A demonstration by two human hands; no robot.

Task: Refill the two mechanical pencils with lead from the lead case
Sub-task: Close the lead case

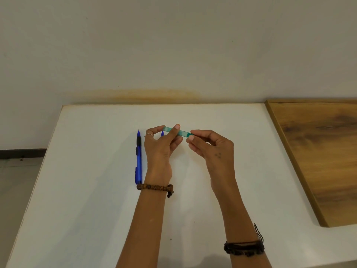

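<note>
The refill looks barely begun — the left hand [161, 146] grips the green lead case [176, 131] above the white table [96, 190] while the right hand [209, 147] pinches its end, probably the cap. One case, two blue mechanical pencils: one pencil [138, 157] lies in full view, the second pencil [162, 133] shows only its tip behind the left hand — neither opened yet.

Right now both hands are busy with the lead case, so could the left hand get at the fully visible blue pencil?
Probably yes: the blue pencil lies uncovered just beside the left hand, once it releases the lead case.
</note>
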